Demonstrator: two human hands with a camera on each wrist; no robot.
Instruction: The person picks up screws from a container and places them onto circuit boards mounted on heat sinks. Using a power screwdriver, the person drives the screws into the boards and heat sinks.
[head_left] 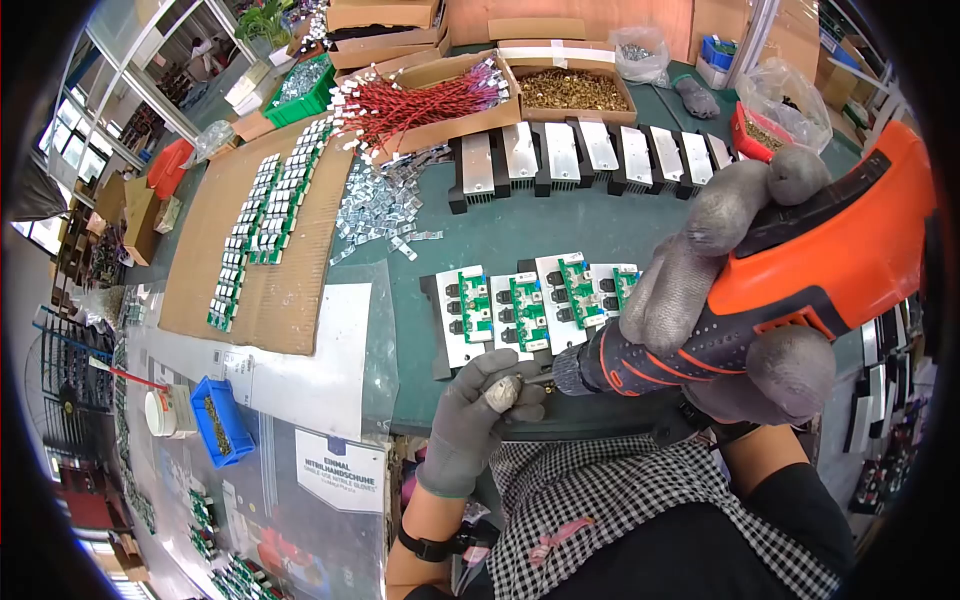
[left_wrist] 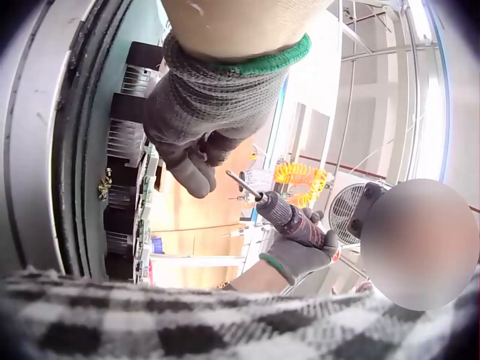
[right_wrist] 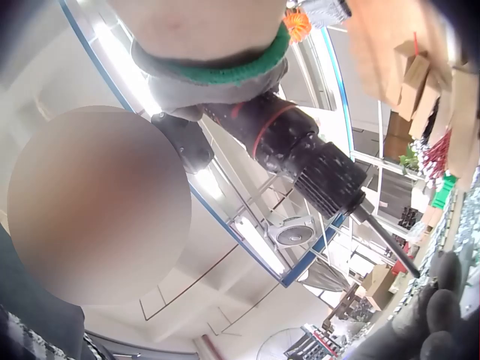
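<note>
My right hand, in a grey glove, grips an orange and black cordless drill fitted with a long bit. Its chuck points left, toward my left hand, and the bit's tip is close to those fingers. The left hand is gloved too, with curled fingers and a pale worn patch on one fingertip; I cannot tell whether something small is inside. Just beyond the hands is a row of heat sinks bearing green circuit boards. Small brass screws lie at the table edge.
Bare heat sinks line the back, before boxes of red wires and brass parts. Metal clips are heaped left of them. Cardboard carries rows of boards. A blue tray stands at left.
</note>
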